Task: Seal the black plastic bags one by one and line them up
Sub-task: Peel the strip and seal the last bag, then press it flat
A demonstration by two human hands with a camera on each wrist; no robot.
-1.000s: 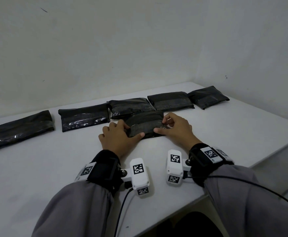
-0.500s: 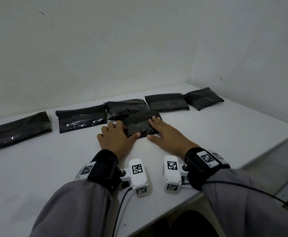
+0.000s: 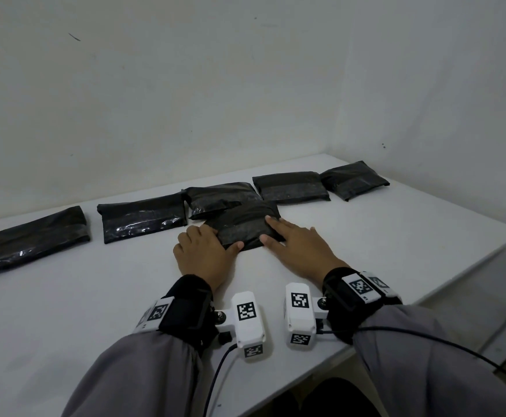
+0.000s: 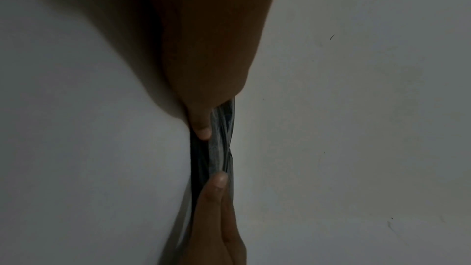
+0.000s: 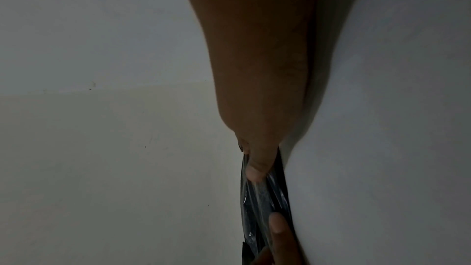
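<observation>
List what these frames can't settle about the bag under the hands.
- Seal on the near bag: head view too dark and small.
- Left hand fingertips: curled out of sight.
- Third row bag: near bag overlaps it.
- Far-left bag: cut by frame edge.

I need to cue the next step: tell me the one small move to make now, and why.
Probably slide the near bag forward into the row. It lies in front of the row, overlapping one of the five lined-up bags. The left hand grips its left edge and the right hand lies flat on its right edge; whether it is fully sealed cannot be told.
</observation>
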